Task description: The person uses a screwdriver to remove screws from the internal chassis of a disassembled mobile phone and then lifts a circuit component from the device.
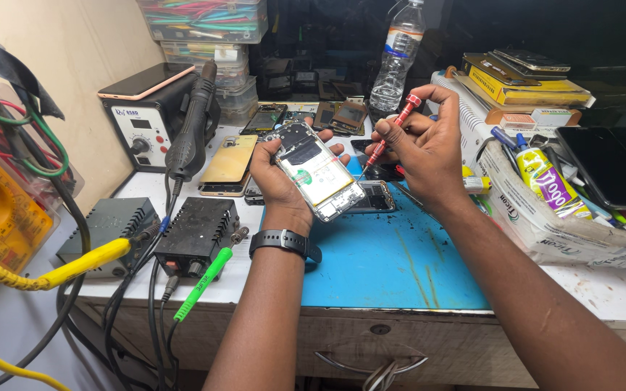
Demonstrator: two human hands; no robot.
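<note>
My left hand [278, 181] grips an opened smartphone [318, 172] with its back off, its white and green insides facing up, tilted above the blue work mat [385, 261]. A black watch sits on that wrist. My right hand [423, 148] holds a red-handled screwdriver [393, 132], its tip pointing down-left near the phone's upper right edge. Another phone part [374, 197] lies on the mat just under the held phone.
A hot-air station [150, 119] with its black handpiece stands at the left, a gold phone [228, 165] beside it. Two black power units [197, 235] with cables sit at the front left. A water bottle [398, 54], glue tubes [548, 181] and stacked boxes lie right.
</note>
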